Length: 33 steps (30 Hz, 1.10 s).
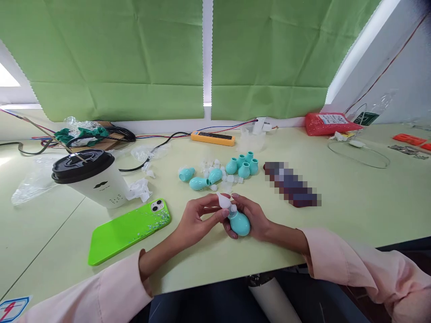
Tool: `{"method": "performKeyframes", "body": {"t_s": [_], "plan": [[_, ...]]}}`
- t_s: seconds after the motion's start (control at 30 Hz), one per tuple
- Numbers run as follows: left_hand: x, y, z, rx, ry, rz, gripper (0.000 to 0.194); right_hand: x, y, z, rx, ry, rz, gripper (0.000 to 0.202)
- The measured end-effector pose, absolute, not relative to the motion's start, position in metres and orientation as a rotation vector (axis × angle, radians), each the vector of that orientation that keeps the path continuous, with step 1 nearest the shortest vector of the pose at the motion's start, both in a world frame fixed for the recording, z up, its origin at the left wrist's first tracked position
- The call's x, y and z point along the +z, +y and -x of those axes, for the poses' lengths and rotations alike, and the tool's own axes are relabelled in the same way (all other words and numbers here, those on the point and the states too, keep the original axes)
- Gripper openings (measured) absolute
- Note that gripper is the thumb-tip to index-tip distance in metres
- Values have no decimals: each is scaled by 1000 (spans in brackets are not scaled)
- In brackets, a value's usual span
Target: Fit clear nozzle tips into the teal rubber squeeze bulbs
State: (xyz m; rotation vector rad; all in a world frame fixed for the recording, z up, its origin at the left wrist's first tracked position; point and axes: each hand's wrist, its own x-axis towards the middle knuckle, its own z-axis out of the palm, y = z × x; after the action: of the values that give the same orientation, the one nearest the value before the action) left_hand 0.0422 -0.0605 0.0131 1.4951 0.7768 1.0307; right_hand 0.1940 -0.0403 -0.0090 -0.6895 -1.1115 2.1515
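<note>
A teal rubber squeeze bulb (239, 224) rests in my right hand (252, 214), whose fingers curl round it just above the table's near edge. At the bulb's neck is a clear collar, with a white, pointed soft tip (224, 201) beside it. My left hand (202, 216) pinches this white tip between thumb and fingers, close against the collar. Whether the tip is joined to the collar, I cannot tell. Beyond my hands lie several loose teal bulbs (199, 183), some upright and some on their sides, among small translucent plastic pieces (232, 179).
To the left are a green phone (129, 231) and a lidded paper cup (97, 186) with a stick in it. A blurred dark object (291, 186) lies to the right. An orange power strip (213, 138), cables and a red package (325, 124) line the back.
</note>
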Motion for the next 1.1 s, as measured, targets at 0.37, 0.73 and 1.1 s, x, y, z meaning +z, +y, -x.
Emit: {"method": "performKeyframes", "body": {"t_s": [0.37, 0.73, 1.1], "plan": [[43, -24, 4, 1730, 1424, -1677, 31, -4, -30, -198, 1559, -1417, 804, 31], [22, 18, 52, 1128, 2167, -2127, 38, 0, -5, -221, 37, -2085, 1006, 21], [21, 8, 39, 1399, 2177, -2323, 51, -9, 0, -219, 57, -2412, 1197, 28]]}}
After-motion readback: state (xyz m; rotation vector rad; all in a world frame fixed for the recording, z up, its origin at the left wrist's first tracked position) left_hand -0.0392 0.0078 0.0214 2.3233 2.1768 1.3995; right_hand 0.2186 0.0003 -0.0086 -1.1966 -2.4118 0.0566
